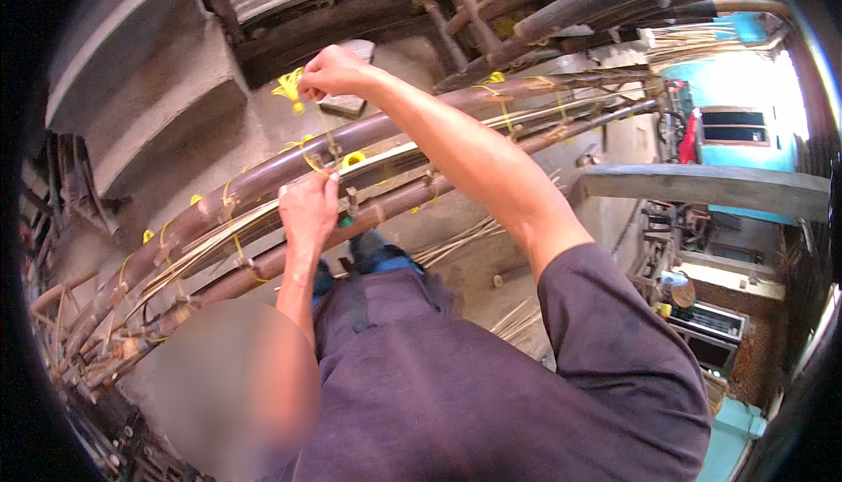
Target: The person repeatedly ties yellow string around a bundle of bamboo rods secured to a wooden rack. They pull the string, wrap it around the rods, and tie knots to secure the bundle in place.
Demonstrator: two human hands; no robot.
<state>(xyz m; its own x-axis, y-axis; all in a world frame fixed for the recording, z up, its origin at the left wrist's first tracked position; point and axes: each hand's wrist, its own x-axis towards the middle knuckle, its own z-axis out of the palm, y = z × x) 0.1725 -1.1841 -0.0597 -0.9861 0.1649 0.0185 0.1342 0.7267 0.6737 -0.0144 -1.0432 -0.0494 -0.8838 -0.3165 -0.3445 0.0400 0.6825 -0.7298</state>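
Note:
My right hand [336, 74] is raised beyond a long dark pole [373, 133], its fingers closed on yellow cord. A loose yellow bunch of the cord [288, 87] sticks out past these fingers, and a thin strand runs down toward the pole. At the pole's near side my left hand [307, 207] pinches the yellow cord where it loops around the pole. Close to the left fingertips lies a small yellow ring-shaped piece [353, 159]. Thin pale strips [206, 238] run lengthwise between this pole and a nearer brown pole [274, 261].
More yellow ties [506, 114] circle the poles at intervals. Beyond stand concrete steps [175, 87] at left and stacked dark poles [614, 0] at upper right. A grey beam [706, 188] juts in from the right. Loose sticks [517, 320] lie on the floor. A blurred patch hides the lower left.

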